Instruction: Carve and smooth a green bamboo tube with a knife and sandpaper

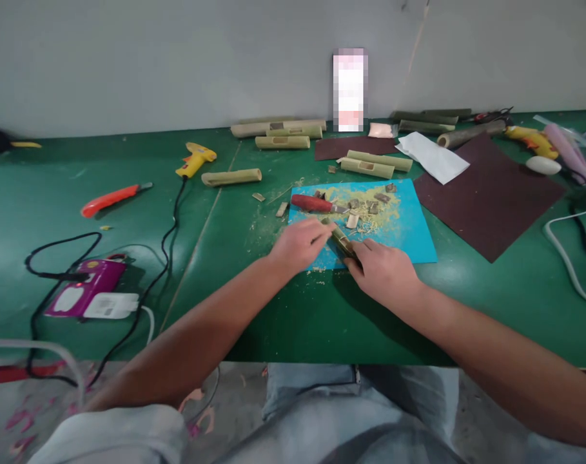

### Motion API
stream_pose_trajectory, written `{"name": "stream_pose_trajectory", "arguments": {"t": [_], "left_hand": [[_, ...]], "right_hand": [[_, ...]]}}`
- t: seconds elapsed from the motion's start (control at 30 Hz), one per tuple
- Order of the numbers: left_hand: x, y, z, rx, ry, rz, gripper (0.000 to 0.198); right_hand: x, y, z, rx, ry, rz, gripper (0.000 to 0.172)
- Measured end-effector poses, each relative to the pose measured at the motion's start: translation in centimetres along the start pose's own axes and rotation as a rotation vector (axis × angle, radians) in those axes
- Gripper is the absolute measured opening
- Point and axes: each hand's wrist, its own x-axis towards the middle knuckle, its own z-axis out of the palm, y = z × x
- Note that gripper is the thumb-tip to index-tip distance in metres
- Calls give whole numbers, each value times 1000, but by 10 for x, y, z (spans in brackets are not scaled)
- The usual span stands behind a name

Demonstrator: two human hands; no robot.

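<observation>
Here, just right of the frame's centre, the right hand is gripping the lower end of a bamboo tube, which is slanting up and leftward above the near part of a blue sheet. The left hand is curling in at the tube's upper end; whether it's gripping, I can't tell! Just above, a red-handled tool is lying beside shavings, and cut tubes are resting at upper centre.
</observation>
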Motion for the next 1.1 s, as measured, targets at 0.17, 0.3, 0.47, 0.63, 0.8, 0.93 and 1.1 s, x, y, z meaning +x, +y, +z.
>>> {"name": "stream_pose_trajectory", "arguments": {"t": [0.17,0.3,0.47,0.63,0.8,0.93,1.1], "left_hand": [[1,-3,4,53,51,25,27],[1,-5,6,40,34,64,28],[-2,-3,7,82,9,76,28],[-3,-2,7,87,51,78,27],[-3,-1,7,68,34,74,27],[-4,2,8,64,7,67,28],[-2,4,9,78,37,26,28]], "right_hand": [[0,0,1,-13,16,-10,29],[-1,0,2,-16,24,-16,28],[-1,0,3,-16,21,-25,28],[-1,-1,3,-16,26,-18,28],[-1,-1,3,-20,33,-24,27],[-2,0,4,-21,43,-27,27],[-2,-1,3,-26,25,-20,27]]}}
